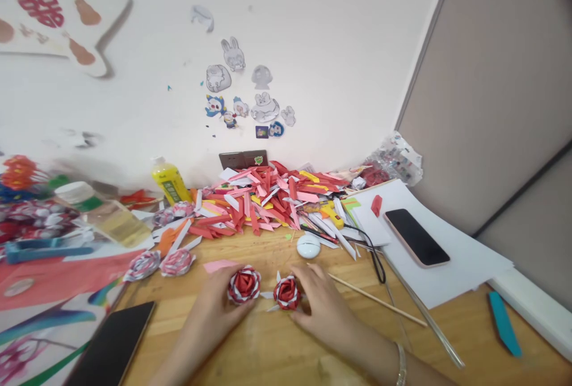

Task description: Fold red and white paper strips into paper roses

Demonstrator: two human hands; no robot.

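Two folded-paper roses, red with white edges, are side by side at the front middle of the wooden table. My left hand (226, 296) is closed around the left side of the larger rose (244, 285), thumb below and fingers above. The smaller rose (286, 292) has white pointed paper pieces sticking out around it. My right hand (315, 299) holds its right side between thumb and fingers. A narrow gap with a white paper tip separates the two roses.
Behind lies a heap of red, pink and white folded strips (263, 198). A white mouse (308, 246), a yellow glue gun (331, 214) and a wooden stick (379, 299) lie nearby. A phone (417, 237) rests on white paper at right; a dark tablet (114, 344) is at left.
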